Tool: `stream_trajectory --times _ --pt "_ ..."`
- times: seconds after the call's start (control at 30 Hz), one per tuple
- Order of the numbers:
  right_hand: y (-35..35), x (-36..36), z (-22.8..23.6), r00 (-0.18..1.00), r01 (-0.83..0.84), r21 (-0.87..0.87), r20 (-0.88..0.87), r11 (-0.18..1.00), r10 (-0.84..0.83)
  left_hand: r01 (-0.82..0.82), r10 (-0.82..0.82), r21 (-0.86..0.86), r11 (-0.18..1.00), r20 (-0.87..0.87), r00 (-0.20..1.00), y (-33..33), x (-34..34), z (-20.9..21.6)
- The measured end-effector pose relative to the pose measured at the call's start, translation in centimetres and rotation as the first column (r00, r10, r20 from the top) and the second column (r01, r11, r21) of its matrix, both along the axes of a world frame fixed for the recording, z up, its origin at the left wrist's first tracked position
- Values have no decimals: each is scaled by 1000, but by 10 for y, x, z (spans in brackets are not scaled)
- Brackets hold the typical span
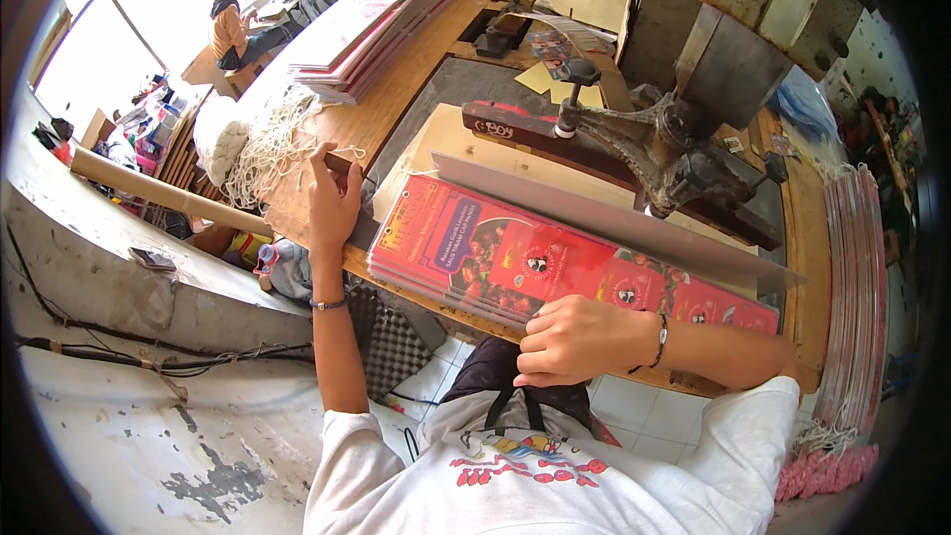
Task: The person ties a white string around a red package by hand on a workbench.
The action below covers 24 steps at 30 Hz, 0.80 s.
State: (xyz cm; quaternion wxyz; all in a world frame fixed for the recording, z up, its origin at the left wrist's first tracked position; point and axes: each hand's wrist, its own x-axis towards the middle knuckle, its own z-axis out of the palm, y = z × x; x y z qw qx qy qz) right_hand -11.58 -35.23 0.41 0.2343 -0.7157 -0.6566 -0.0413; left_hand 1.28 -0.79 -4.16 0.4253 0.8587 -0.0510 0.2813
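A stack of red printed sheets (570,263), with food pictures and clear plastic about the edges, lies at the front of the wooden workbench. Left of it, my left hand (335,200) is raised with fingers closed round a small dark brown piece like a wooden handle (340,166); its far end is unclear. My right hand (570,339) is curled into a loose fist by the stack's front edge, and its palm side is hidden. Behind the stack stands a long grey metal strip (594,208). Over that hangs a heavy machine head (659,139) with black knobs.
White strings (272,144) lie in a heap on the bench's left. Further back rises a tall pile of bound sheets (386,25). More bundled sheets (854,287) stand at the right. A phone (152,259) lies on the ledge; a person (233,25) sits far left.
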Motion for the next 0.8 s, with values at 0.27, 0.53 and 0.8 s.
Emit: stream_trajectory --times 0.27,0.53,0.8 --pt "0 1 2 1000 9 7 -19 1000 -9 -33 36 -38 999 82 996 3 0 -2" --pt "-1 0 1 1000 15 -6 -17 1000 -15 -10 10 -25 1000 23 1000 1 -1 -1" --pt "-1 1 -1 1000 -3 -5 5 1000 3 -32 32 -22 999 11 999 1 -6 1"
